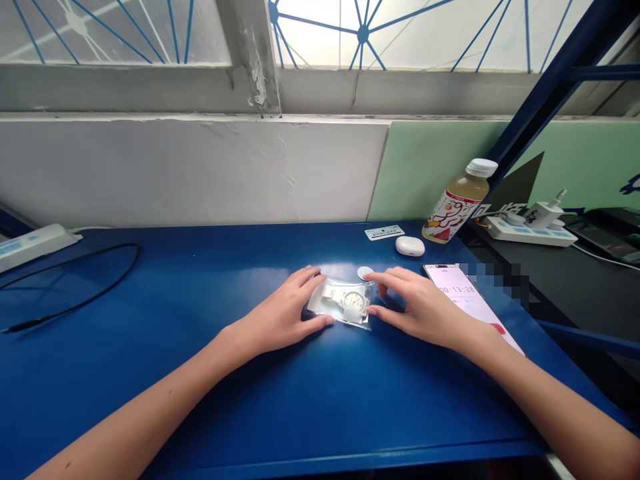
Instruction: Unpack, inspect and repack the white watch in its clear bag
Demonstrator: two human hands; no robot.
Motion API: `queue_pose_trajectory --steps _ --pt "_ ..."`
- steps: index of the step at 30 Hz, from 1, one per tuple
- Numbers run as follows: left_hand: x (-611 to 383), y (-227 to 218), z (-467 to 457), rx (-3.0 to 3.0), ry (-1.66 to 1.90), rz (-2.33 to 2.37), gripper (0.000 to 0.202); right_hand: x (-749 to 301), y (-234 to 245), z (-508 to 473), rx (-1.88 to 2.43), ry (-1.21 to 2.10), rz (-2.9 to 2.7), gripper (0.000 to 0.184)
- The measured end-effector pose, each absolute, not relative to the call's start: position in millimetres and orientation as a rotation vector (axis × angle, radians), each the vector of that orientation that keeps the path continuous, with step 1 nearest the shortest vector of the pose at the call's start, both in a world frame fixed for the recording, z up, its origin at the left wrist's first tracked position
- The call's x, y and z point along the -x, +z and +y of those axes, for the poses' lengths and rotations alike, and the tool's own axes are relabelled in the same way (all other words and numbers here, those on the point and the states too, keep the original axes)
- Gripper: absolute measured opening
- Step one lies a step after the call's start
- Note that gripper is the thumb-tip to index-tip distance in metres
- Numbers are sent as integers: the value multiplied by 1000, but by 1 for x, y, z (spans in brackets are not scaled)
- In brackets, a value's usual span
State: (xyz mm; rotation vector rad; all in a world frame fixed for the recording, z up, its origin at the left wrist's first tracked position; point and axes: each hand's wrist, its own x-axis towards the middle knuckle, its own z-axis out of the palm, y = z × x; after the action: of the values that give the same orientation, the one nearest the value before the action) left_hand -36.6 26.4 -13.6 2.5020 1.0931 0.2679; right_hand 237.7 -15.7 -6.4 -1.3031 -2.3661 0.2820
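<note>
A white wristwatch (353,303) lies face up inside a clear plastic bag (320,303) on the blue tabletop (300,400). My left hand (293,310) spans the bag's left end, fingertips at the far edge and thumb at the near edge. On the other side, my right hand (417,303) has its thumb and index finger apart, with the thumb tip at the bag's right edge. The right index fingertip touches or nearly touches a small round white disc (365,273) just beyond the bag.
Right of my right hand lies a phone (473,300) showing a timer. Behind it are a white earbud case (410,246), a small card (384,233) and a drink bottle (457,203). A black cable (100,300) and a power strip (37,247) lie left.
</note>
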Motion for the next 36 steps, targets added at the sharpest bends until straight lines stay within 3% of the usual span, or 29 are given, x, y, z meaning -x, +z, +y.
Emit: queue_pose_trajectory --steps 8,36 --pt "34 -15 27 -2560 387 1094 66 -244 -8 -13 1308 277 -2467 64" --pt "33 -20 29 -2502 328 1181 78 -253 -13 -9 1397 524 -2446 77"
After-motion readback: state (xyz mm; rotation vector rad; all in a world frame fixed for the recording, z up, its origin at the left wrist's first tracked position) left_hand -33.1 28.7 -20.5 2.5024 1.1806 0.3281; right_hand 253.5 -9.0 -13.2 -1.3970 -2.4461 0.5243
